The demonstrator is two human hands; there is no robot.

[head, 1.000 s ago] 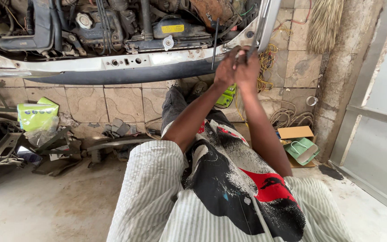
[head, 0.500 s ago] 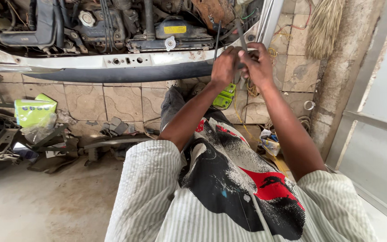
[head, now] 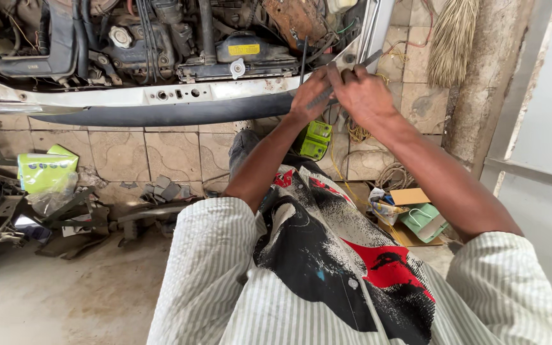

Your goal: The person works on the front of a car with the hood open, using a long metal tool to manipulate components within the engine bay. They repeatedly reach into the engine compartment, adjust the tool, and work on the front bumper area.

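Grey tool (head: 346, 80) gripped between both hands (head: 343, 92), at car's front panel (head: 180, 96)

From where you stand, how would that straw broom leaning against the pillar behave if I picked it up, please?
The broom is probably light, since its head looks like dry straw. The bristles fan loosely, so they would likely flex and might shed. Leaning on the pillar, it may topple if nudged.

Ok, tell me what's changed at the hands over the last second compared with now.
Both hands have shifted slightly right along the white front panel. The left hand and right hand stay pressed together, still gripping a thin grey tool whose tip now pokes out up and to the right. The right elbow has swung outward. The engine bay and the green box on the floor are unchanged.
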